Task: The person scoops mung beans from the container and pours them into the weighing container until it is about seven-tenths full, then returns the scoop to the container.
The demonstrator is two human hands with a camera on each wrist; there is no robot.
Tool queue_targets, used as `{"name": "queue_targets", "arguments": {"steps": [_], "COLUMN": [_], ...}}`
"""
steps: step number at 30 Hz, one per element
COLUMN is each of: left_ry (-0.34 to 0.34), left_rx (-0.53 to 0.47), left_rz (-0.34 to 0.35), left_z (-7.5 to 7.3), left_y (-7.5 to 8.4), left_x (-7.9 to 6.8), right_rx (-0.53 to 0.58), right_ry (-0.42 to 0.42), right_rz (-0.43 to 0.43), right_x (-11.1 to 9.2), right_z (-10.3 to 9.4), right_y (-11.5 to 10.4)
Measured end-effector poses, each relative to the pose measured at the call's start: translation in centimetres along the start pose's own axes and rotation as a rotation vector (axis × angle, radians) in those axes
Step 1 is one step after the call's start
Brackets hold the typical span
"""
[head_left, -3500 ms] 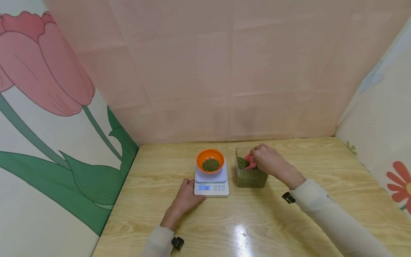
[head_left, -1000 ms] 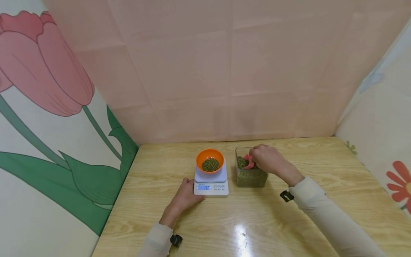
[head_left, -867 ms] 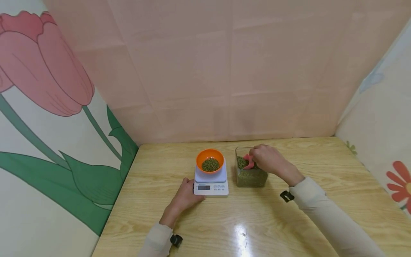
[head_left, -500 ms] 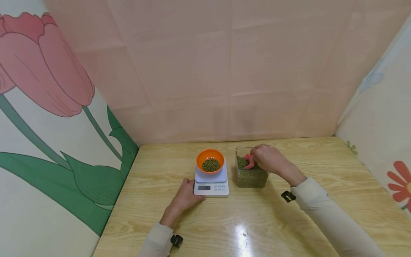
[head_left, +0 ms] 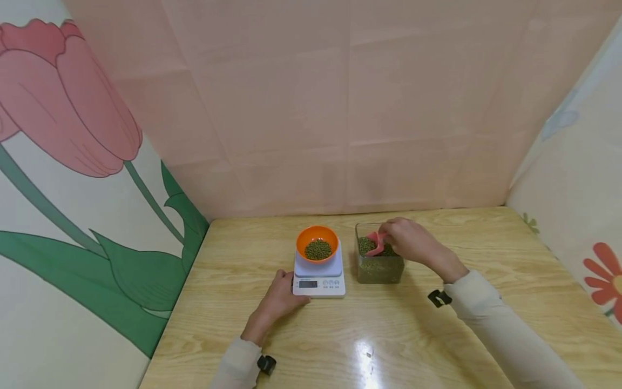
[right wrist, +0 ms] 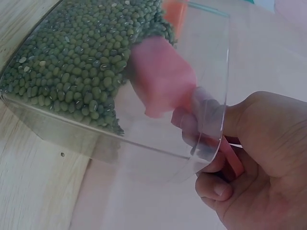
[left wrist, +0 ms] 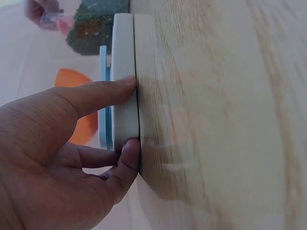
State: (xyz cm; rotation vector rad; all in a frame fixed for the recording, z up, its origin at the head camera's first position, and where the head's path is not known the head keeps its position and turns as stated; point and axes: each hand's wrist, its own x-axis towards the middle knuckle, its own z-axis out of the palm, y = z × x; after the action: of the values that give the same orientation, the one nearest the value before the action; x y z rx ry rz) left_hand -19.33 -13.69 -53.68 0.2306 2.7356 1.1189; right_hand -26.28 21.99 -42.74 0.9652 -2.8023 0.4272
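The right hand (head_left: pixel 407 241) grips the handle of a pink scoop (right wrist: pixel 163 74), fingers curled round it, with the scoop's head tilted down among the green beans (right wrist: pixel 81 62) inside a clear container (head_left: pixel 380 274); gripping from above the rim seems to suit the walled sides. The left hand (head_left: pixel 282 297) pinches the body of a white scale (head_left: pixel 335 290) between thumb and fingers at the corner facing the tabletop's near left, probably to steady it. On the scale's plate sits an orange bowl (head_left: pixel 317 232), upright, holding a small heap of beans, its whole base apparently meant to bear on the plate. The display (head_left: pixel 308 284) looks dark, with no figure legible. Scale and container stand side by side, slightly apart, near the middle of the tabletop's (head_left: pixel 233 259) far edge, the container towards the right edge, perhaps so that each hand has its own within reach. Counted: one scoop, one container, one scale with three round buttons, one bowl, and two black clips, one at each sleeve; the beans are too many to number.
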Motion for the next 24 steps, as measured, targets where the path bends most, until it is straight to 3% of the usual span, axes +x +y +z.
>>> {"name": "queue_targets", "arguments": {"steps": [24], "left_ry": [0.002], "left_rx": [0.003], "left_rz": [0.000], "left_z": [0.00], "left_y": [0.07], "left_x": [0.00], "right_rx": [0.112], "right_ry": [-0.004], "right_rz": [0.044], "right_x": [-0.66], "right_z": [0.13], "right_y": [0.97]}}
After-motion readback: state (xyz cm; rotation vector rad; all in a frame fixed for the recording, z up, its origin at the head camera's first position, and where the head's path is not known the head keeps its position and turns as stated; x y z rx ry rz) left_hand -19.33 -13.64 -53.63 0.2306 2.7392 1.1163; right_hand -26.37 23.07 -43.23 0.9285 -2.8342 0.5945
